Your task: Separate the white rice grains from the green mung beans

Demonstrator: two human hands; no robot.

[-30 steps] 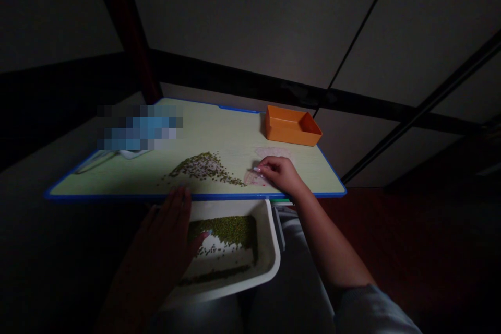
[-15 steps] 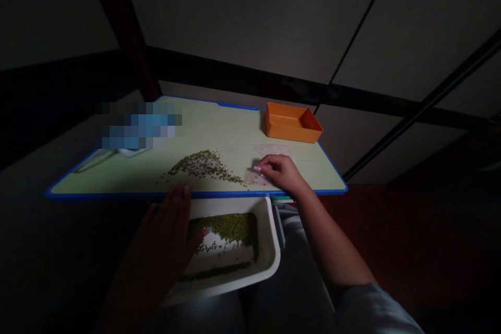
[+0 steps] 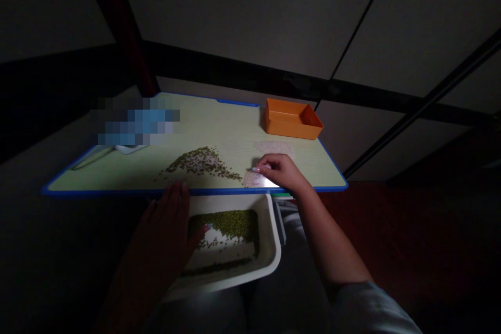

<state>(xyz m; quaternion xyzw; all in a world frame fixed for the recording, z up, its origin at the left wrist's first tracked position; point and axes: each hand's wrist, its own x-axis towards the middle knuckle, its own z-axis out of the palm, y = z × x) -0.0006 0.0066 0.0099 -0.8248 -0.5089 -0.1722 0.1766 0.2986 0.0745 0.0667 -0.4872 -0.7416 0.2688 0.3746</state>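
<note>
The mung bean pile (image 3: 200,160) lies on the table (image 3: 230,125), left of the right hand (image 3: 282,171). Its long axis runs left to right; the thin tail ends just beside the right fingers. These are pinched together; whether they grip anything cannot be told. The left hand (image 3: 169,224), thumb apart, fingers extended at the table's front edge, is nearer the main body. Below, a white tub (image 3: 275,253) contains more beans (image 3: 240,223).
</note>
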